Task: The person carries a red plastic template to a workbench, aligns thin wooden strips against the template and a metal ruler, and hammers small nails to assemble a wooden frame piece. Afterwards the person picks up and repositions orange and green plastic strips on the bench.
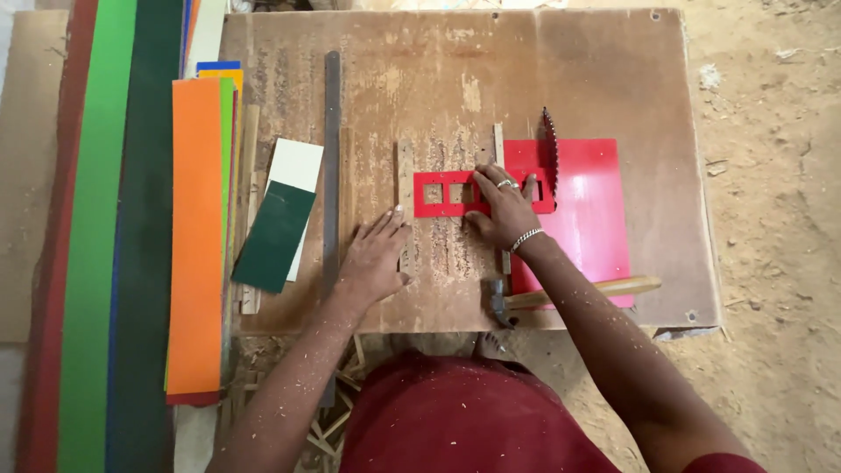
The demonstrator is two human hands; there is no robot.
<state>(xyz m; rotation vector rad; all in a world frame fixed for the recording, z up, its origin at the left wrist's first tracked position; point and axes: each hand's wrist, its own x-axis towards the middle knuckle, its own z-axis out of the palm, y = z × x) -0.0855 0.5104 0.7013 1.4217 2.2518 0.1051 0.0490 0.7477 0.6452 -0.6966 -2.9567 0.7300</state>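
1. My right hand (506, 210) lies flat on the red cut-out strip (455, 194), fingers spread, pressing it down on the worn wooden board (455, 79). It's a press, not a clench: nothing is wrapped in the fingers.
2. My left hand (375, 258) is flat too, palm on the board just left of the strip, fingertips at a thin wooden slat (404, 180) that stands upright beside the strip's left end. Open palm, holding nothing.
3. The strip sits mid-board, w/ its right end by the saw blade (549, 144) that pokes up through the red plate (583, 219).
4. To do this well, I judge: keep the rt fingers well clear of the blade teeth, since they're close. Press on the solid bars btwn the windows, not over the holes, so the thin piece doesn't flex.
5. Keep the strip's long edge square to the blade; let the left hand steady the slat as a stop so nothing skews.
6. Even downward pressure, no twisting. Sawdust on the board could let the strip skate.
7. Hammer (569, 292) rests at the near edge by my rt forearm; long metal ruler (331, 166) and coloured sheets (197, 228) lie off to the left, well apart from the work.
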